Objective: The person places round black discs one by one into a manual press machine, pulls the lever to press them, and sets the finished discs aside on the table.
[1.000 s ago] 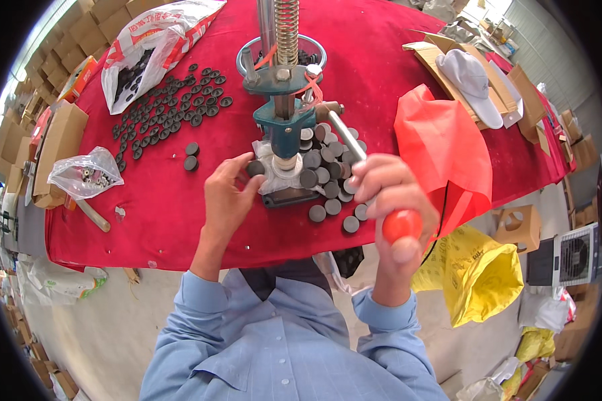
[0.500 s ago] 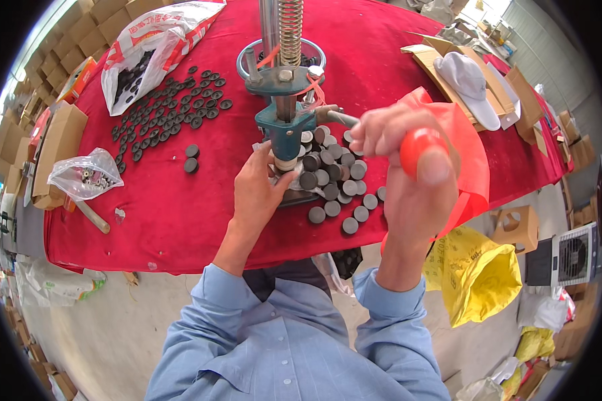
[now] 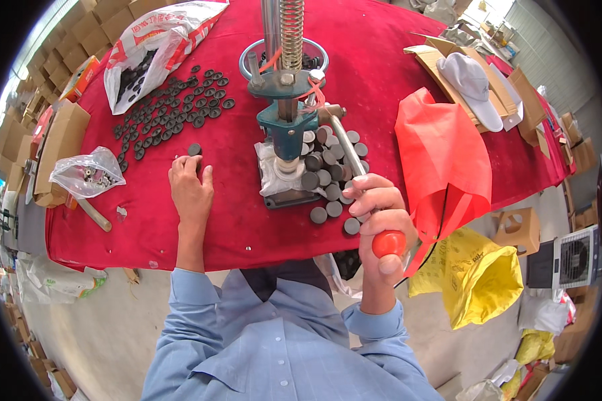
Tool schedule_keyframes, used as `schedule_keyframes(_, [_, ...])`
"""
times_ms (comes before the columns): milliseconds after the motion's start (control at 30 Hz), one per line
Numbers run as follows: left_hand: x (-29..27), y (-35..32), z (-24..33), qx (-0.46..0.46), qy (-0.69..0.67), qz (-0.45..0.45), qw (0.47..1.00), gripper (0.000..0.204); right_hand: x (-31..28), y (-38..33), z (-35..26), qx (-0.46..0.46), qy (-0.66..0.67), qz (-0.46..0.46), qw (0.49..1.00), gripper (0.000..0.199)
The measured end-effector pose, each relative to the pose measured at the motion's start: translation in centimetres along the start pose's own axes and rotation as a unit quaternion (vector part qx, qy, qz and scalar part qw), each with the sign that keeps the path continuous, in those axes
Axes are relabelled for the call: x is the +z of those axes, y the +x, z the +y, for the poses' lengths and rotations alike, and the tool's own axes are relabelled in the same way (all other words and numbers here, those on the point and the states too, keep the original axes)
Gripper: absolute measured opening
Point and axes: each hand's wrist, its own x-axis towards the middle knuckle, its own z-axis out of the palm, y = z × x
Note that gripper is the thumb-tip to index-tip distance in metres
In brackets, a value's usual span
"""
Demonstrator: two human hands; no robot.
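A green hand press [image 3: 287,120] with a coiled spring stands on the red-covered table, its ram down at a white cloth-wrapped base. My right hand [image 3: 384,227] is closed around the press lever [image 3: 346,144] near its red ball knob [image 3: 388,244]. To the left, my left hand [image 3: 191,190] rests on the table with bent fingers, hiding whatever lies between fingertips and thumb. Just beyond its fingertips lies a dark round disc [image 3: 194,149]. Right of the press is a heap of grey and black discs [image 3: 331,160].
Many black caps [image 3: 160,117] lie spread at the far left, beside a white-and-red plastic bag [image 3: 140,77]. A clear bag of small metal parts [image 3: 87,175] sits by a cardboard box [image 3: 63,150]. On the right are a red cloth bag [image 3: 441,147] and a grey cap [image 3: 468,83].
My left hand has left the press base and moved left to the discs; one of the two there is now covered. My right hand has brought the lever lower and nearer me.
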Motion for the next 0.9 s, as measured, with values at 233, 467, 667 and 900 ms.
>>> schedule_keyframes(233, [1.0,-0.4,-2.8,-0.057,-0.109,-0.019,0.992,0.029,-0.5,0.8,-0.4,0.007,-0.012,-0.035,0.999,0.052])
schedule_keyframes(467, [0.8,-0.1,-2.6,-0.066,-0.143,-0.041,0.987,0.033,-0.3,-0.5,0.3,-0.003,0.004,-0.007,1.000,0.055])
schedule_keyframes(667, [-1.1,-1.5,5.5,-0.044,-0.285,-0.087,0.954,0.049,-0.1,4.0,-1.7,0.000,-0.014,-0.050,0.999,0.054])
schedule_keyframes(900, [1.1,-1.4,10.6,0.001,-0.352,-0.124,0.928,0.064,0.9,12.0,-3.0,0.134,0.007,-0.052,0.990,0.037])
